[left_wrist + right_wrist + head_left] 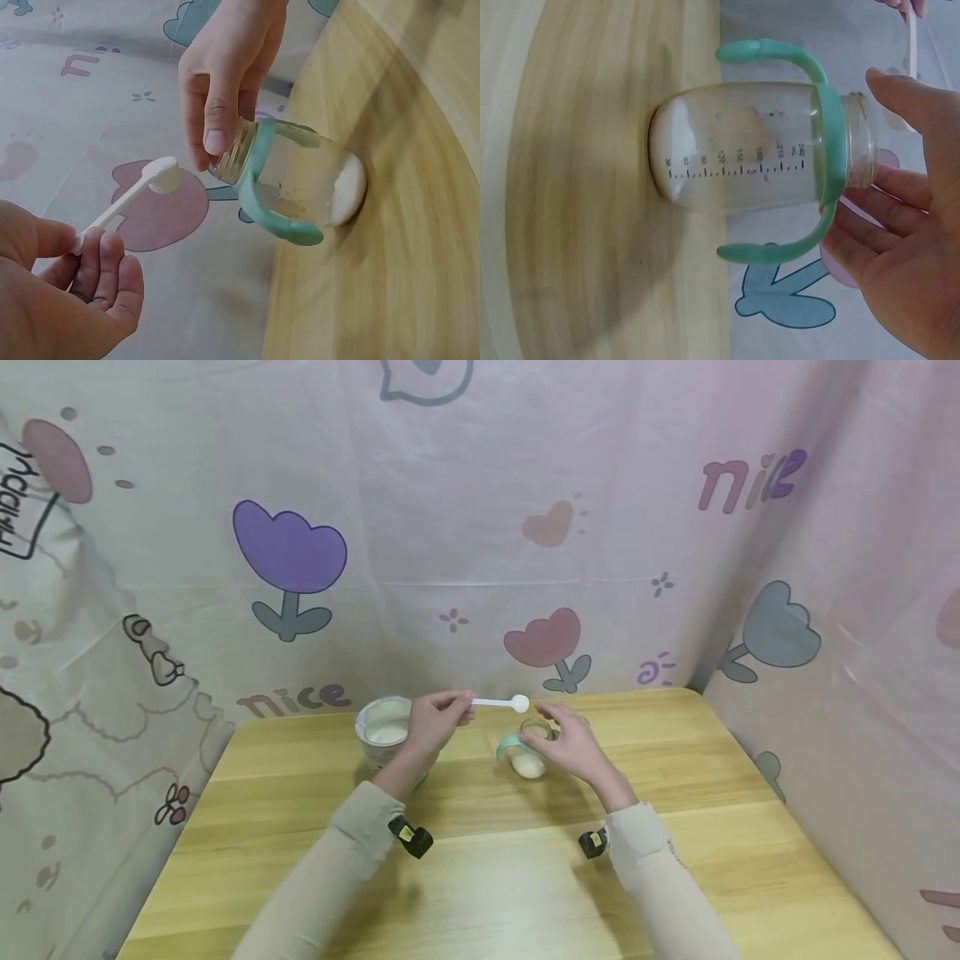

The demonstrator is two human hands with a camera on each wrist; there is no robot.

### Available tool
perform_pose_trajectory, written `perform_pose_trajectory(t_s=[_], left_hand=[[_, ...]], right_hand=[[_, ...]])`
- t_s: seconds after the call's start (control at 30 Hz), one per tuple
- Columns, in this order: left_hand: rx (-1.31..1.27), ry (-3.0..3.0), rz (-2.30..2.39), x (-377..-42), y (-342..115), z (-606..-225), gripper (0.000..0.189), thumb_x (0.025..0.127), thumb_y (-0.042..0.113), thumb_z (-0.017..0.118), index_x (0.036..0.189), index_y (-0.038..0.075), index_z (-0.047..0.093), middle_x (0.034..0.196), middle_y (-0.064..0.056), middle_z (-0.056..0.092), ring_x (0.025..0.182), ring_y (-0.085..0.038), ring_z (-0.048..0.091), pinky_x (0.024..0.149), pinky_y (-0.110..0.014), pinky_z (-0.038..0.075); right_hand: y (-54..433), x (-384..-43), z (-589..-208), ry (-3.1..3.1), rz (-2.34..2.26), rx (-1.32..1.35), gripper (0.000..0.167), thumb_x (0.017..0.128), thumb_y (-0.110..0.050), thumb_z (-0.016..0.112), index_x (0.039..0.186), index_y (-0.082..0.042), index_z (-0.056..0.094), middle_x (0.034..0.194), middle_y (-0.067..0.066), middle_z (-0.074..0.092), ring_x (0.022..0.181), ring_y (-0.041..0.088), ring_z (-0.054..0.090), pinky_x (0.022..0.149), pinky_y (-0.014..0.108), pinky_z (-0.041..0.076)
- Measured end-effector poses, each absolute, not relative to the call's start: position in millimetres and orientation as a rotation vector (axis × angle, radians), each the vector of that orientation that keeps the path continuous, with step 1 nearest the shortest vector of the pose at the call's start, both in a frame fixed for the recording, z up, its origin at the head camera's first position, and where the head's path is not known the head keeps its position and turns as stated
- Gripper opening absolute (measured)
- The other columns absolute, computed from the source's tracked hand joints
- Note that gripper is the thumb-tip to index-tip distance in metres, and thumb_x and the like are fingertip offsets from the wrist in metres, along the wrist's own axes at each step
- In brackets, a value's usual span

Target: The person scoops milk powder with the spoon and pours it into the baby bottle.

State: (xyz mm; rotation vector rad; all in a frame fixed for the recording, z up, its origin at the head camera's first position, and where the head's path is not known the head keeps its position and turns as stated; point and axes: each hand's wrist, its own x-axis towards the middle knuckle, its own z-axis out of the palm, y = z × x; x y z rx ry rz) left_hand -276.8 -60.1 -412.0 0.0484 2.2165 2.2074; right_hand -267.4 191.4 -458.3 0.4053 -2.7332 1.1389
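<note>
A white long-handled scoop (pixel 495 702) heaped with pale powder is pinched at its handle end by my left hand (pixel 437 724). In the left wrist view the scoop's bowl (pixel 163 175) is level with the powder upward, apart from the bottle's mouth. A clear baby bottle (pixel 742 150) with green side handles stands upright on the table, uncapped, with white powder at its bottom. My right hand (pixel 572 745) holds the bottle around its neck (pixel 234 152), thumb on one side and fingers on the other. An open can (pixel 372 745) of pale powder stands behind my left hand, partly hidden by it.
The wooden table (pixel 480 877) ends at a printed cloth backdrop (pixel 420 527), close behind the can and bottle. More cloth hangs along the left and right sides. A small black camera (pixel 411 837) is strapped to each wrist.
</note>
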Motion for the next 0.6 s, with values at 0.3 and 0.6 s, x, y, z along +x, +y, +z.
perform_pose_trajectory(t_s=[0.3,0.6], left_hand=[[0.011,2.207,2.197,-280.0,-49.9,-421.6,0.023,0.102,0.011,0.069,0.117,-0.005,0.076,0.109,-0.023,0.077,0.085,-0.015,0.076,0.085,-0.026,0.064],[0.024,2.236,2.143,-279.9,-41.2,-428.9,0.025,0.101,0.016,0.072,0.117,-0.003,0.077,0.111,-0.024,0.077,0.086,-0.016,0.076,0.087,-0.028,0.064]], right_hand=[[199.5,-264.1,-463.9,-2.761,1.143,0.381,0.079,0.09,-0.045,0.083,0.15,-0.002,0.054,0.148,0.022,0.061,0.135,0.046,0.058,0.115,0.062,0.046],[201.6,-260.3,-474.4,-2.802,1.179,0.322,0.084,0.086,-0.044,0.086,0.152,-0.004,0.053,0.15,0.023,0.059,0.14,0.043,0.055,0.121,0.06,0.04]])
